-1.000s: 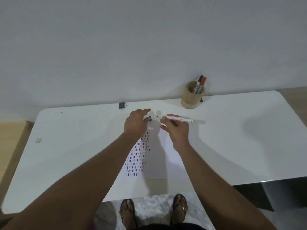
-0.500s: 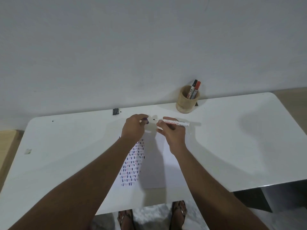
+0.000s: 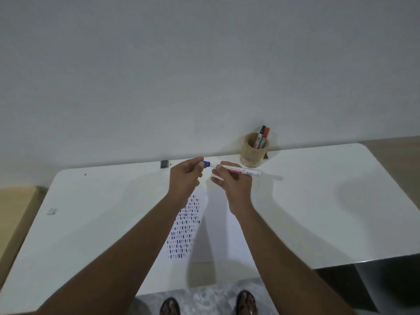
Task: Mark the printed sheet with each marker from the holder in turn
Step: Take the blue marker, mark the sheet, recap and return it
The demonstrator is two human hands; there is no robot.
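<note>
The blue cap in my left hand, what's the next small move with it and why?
Probably press the blue cap fully onto the marker. The left hand holds it right at the tip, the right hand grips the barrel, and two markers wait in the holder.

Plain grey wall, white table

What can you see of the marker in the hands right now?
The white marker has a slim, plastic-looking barrel with red print. It lies roughly level above the table's far edge, beyond the printed sheet. The right hand grips its front half. The left hand pinches its blue cap at the tip; whether it is seated is unclear.
</note>
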